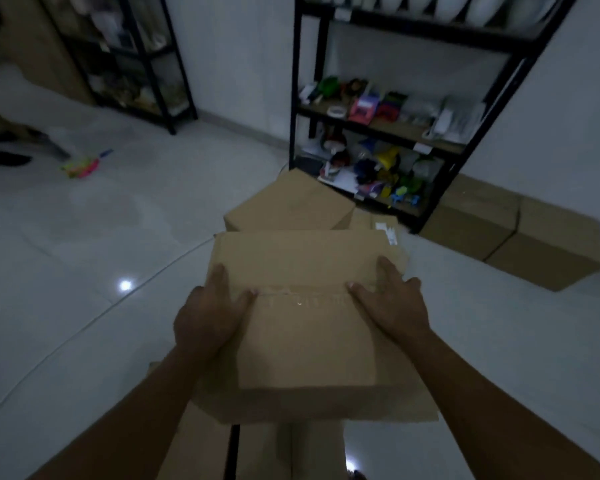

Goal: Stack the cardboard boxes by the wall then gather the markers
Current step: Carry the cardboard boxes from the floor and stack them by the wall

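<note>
— Looking at the box [309, 327], why was it held so near the body?

— It was probably being carried toward the wall, where two more boxes [520, 233] were laid side by side on the floor, just beside the rack [465, 140]. Another box [291, 202] was seen on the floor in front of the rack. The held one was kept flat and level, so that it could be put down on a pile without tilting. This is only a judgement.

— How was it gripped?

— It was clamped from both sides. The left hand [208, 317] was pressed on the left edge, with the thumb laid on the top flap and the fingers curled over the side. The right hand [392, 303] was set in the same way on the right edge. Nothing else was held by either hand.

— And the markers?

— A small heap of bright things [84, 166] was seen far left on the floor, well apart from the boxes. They may be the markers, but this cannot be told for sure, because that part was blurred. They were not yet gathered.
</note>
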